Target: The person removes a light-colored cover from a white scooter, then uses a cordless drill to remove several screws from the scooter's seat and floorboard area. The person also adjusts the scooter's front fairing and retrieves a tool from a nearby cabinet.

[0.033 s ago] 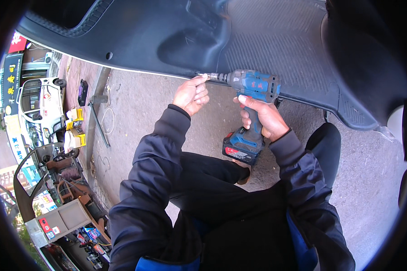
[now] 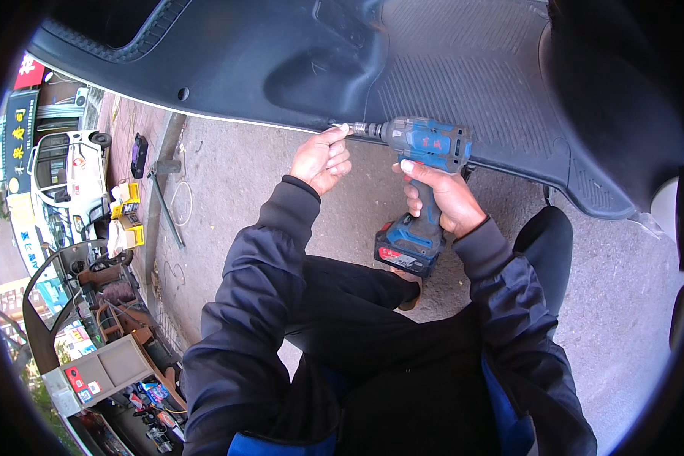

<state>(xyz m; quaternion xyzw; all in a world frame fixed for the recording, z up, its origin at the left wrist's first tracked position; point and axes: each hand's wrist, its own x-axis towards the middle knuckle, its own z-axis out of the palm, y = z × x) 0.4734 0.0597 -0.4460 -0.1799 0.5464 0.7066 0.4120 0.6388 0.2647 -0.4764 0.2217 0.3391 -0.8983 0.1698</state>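
My right hand grips the handle of a blue and grey cordless impact driver, which has a battery pack at its foot. The tool lies horizontal, nose to the left, against the edge of a black moulded plastic vehicle floor panel. My left hand is closed, with thumb and forefinger pinched on the bit and socket at the driver's nose, beside the panel's lower edge. Whether a small fastener is between those fingertips, I cannot tell.
My dark-trousered legs are bent below the tool on grey pavement. To the left are a metal bar, a small white vehicle, yellow boxes and an open cart holding tools. A dark curved body part rises at upper right.
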